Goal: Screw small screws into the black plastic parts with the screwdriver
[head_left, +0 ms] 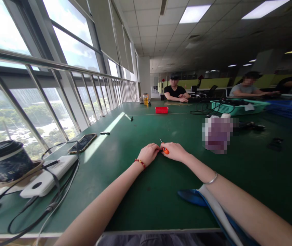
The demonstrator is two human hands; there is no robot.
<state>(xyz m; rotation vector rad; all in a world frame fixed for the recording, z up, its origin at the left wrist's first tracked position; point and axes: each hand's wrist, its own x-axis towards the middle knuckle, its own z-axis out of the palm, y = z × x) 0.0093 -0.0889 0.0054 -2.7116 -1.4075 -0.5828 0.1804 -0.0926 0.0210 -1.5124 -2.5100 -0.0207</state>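
My right hand (174, 151) is closed round a small screwdriver (165, 150) with an orange and black handle. Its thin metal shaft points up and away from me. Beside it, my left hand (149, 152) is pinched, fingertips almost touching the right hand. A small dark piece shows between the two hands, but the fingers cover most of it and I cannot make out what it is. Both hands rest low over the middle of the green table (125, 191).
On the left are a coffee cup (7, 162), a white power bank (50, 176) with cables, and a phone (82, 143). A red box (161, 110) and a green basket (239, 107) stand farther back. A blue-and-white strap (192, 197) lies under my right forearm. Several people sit beyond.
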